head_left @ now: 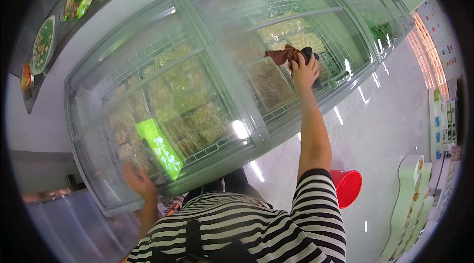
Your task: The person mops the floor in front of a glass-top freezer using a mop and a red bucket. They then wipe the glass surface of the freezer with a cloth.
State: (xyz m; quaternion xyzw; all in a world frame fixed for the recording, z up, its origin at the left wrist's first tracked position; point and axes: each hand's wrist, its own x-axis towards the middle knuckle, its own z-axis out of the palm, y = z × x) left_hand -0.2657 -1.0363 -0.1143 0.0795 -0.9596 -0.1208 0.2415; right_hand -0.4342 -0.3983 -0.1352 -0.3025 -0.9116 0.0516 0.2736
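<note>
A long chest freezer [210, 60] with sliding glass lids stretches in front of me. On its right-hand glass, my right hand [305, 71] is closed on a brown cloth [285, 56], which bunches out to the left of the fingers. A dark shape shows right beside that hand; whether it is an object or a reflection I cannot tell. My left hand [140, 182] lies at the near left part of the glass, fingers apart, holding nothing. Close to it is a bright green sign [160, 148] with handwriting.
Bagged frozen food [200, 122] lies in wire baskets under the glass. A red bucket [347, 189] stands on the shiny floor to my right. Farther right is a pale wavy-edged display stand [406, 203]. Food pictures [44, 45] hang along the wall at upper left.
</note>
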